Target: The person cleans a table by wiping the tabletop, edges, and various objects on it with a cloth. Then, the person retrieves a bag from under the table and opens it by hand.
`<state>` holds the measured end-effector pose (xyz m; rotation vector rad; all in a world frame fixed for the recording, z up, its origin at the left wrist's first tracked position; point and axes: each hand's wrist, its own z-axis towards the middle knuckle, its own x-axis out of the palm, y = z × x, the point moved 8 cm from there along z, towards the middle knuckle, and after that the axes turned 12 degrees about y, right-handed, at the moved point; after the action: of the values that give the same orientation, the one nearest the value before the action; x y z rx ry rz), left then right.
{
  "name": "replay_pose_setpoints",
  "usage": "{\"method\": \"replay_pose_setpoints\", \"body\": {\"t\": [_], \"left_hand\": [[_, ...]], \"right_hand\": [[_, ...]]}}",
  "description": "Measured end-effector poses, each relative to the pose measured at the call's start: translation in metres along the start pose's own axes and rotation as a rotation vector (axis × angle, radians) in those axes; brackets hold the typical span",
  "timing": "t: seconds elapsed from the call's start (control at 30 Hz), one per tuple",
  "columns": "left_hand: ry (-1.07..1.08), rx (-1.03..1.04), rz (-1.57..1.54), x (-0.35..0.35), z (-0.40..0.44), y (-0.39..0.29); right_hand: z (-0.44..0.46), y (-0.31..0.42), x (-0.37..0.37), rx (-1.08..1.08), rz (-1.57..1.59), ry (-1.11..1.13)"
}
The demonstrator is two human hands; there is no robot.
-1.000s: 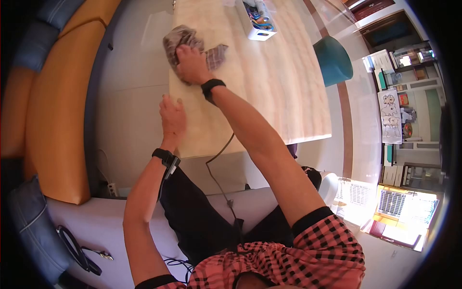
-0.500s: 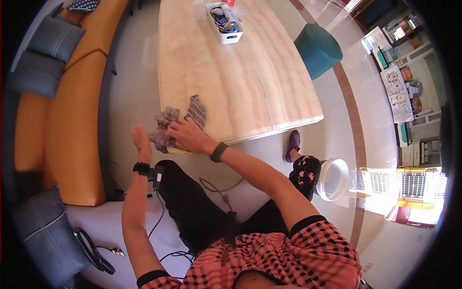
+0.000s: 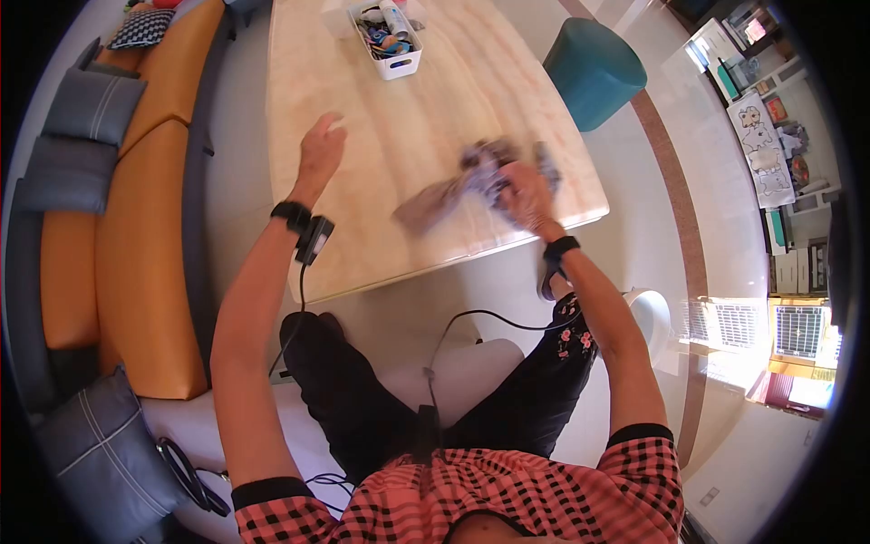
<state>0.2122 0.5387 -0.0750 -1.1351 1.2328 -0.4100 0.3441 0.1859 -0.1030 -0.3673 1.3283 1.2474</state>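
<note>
My right hand (image 3: 530, 195) is closed on a crumpled grey-brown cloth (image 3: 435, 204) near the right front corner of the table (image 3: 362, 227). The cloth is smeared by motion, and one striped end trails out to the left across the tabletop. Over the left side of the table is my left hand (image 3: 322, 150), empty, with its fingers loosely apart. Both wrists wear black bands; a small box with a cable is on the left one.
A white basket (image 3: 400, 66) of small items stands at the table's far end. Beside the table's right edge is a teal stool (image 3: 594, 72). An orange sofa (image 3: 145, 236) runs along the left. A white bucket (image 3: 648, 322) stands on the floor at right, and a cable hangs across my lap.
My right hand has swept the cloth from the table's left front corner to the right front side. My left hand has moved up and forward over the tabletop. The view has shifted slightly.
</note>
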Motion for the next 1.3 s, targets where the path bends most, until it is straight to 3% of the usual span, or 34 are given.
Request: {"method": "replay_pose_setpoints", "body": {"t": [0.13,0.23,0.5,0.77,0.9,1.1,1.3], "left_hand": [[-0.101,0.100,0.166,0.041,0.075,-0.027],[-0.143,0.165,0.233,0.055,0.120,-0.046],[-0.142,0.059,0.351,0.077,0.170,-0.030],[-0.077,0.035,0.413,0.071,0.135,-0.038],[-0.047,0.134,0.455,0.065,0.103,-0.034],[-0.027,0.338,0.537,0.052,-0.003,-0.045],[0.054,0.357,0.488,0.047,-0.114,-0.057]], "right_hand": [[-0.001,-0.073,-0.023,0.456,-0.189,-0.122],[-0.002,-0.076,-0.022,0.485,-0.234,-0.134],[-0.002,-0.074,-0.025,0.479,-0.208,-0.141],[-0.003,-0.075,-0.021,0.478,-0.207,-0.143],[-0.002,-0.074,-0.023,0.494,-0.217,-0.150],[-0.004,-0.075,-0.022,0.469,-0.231,-0.167],[-0.006,-0.080,-0.018,0.451,-0.255,-0.169]]}}
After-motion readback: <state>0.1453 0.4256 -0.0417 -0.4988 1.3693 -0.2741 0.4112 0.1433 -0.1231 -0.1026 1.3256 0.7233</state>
